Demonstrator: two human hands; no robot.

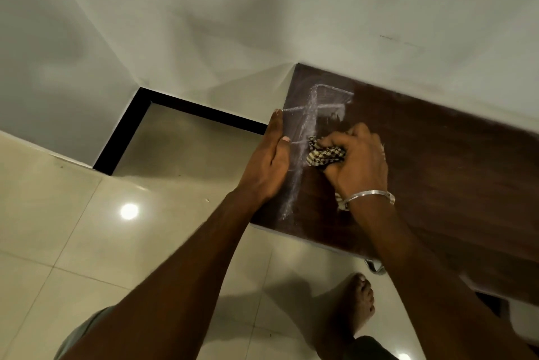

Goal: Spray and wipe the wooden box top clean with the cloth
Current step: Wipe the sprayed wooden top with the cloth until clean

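Observation:
The dark brown wooden box top (437,155) stands against the white wall at the right. White chalky streaks (312,114) mark its left end. My right hand (357,161), with a silver bangle on the wrist, grips a bunched checked cloth (323,155) and presses it on the wood beside the streaks. My left hand (268,161) lies with straight fingers along the box's left edge, thumb on the top surface. No spray bottle is in view.
Glossy beige floor tiles (87,228) spread to the left and below, with a black skirting (122,132) at the wall corner. My bare foot (354,304) stands near the box's front edge, beside a metal fitting (374,266).

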